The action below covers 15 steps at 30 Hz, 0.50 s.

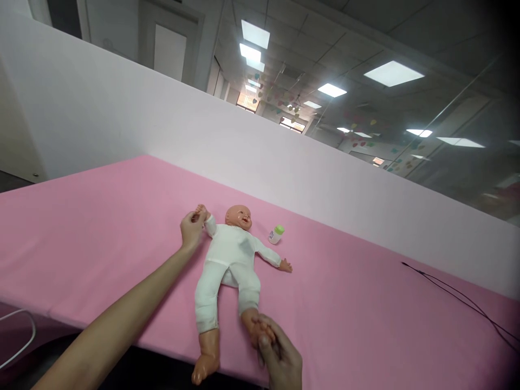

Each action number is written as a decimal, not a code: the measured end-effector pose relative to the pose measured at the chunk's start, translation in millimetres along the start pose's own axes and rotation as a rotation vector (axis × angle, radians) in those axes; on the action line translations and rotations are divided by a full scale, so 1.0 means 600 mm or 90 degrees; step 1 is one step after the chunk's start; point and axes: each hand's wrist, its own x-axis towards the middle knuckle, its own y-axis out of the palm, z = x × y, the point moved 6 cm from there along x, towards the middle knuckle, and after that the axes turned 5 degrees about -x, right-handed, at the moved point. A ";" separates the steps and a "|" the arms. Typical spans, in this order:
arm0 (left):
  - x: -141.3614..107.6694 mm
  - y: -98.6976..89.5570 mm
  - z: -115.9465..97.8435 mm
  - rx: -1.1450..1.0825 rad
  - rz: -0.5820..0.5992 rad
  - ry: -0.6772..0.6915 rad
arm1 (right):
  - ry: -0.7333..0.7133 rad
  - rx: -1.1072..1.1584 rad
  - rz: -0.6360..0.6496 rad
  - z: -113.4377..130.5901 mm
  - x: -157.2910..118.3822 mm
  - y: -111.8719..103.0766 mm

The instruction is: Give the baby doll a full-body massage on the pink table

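A baby doll (231, 246) with a white cloth body lies face up on the pink table cover (122, 216), its head toward the back. My left hand (192, 228) is closed around the doll's small hand at the left, beside its head. Near the front edge, my right hand (280, 352) grips the doll's foot on the right side, thumb on top. The doll's other foot (206, 363) hangs over the front edge. A small white bottle with a green cap (277, 234) stands to the right of the doll's head.
A white partition (260, 157) runs along the back of the table. Thin black cables (455, 295) lie at the right. A white cable (32, 330) loops at the lower left, below the table edge.
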 end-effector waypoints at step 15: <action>-0.034 0.028 -0.018 0.167 0.144 0.163 | -0.046 0.039 -0.040 0.060 0.104 0.053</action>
